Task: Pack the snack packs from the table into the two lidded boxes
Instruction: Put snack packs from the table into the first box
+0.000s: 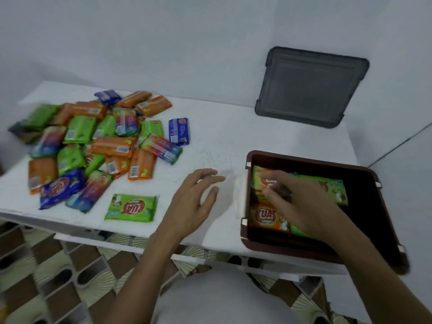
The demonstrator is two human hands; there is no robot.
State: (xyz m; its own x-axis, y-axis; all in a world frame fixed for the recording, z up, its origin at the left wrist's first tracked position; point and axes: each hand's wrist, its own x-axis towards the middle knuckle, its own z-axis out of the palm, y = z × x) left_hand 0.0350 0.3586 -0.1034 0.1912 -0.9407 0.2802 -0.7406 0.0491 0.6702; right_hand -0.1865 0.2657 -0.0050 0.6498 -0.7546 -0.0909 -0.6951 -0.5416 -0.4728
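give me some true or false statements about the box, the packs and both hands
1. The brown box has its lid on. False: it is open, and a grey lid sits apart behind it.
2. A single green pack lies apart from the pile, near the front edge of the table. True.
3. The left hand holds a pack. False: it holds nothing, with its fingers spread over the table.
4. The right hand is inside the brown box, over packs. True.
5. The pile is all green packs. False: orange and blue ones are there too.
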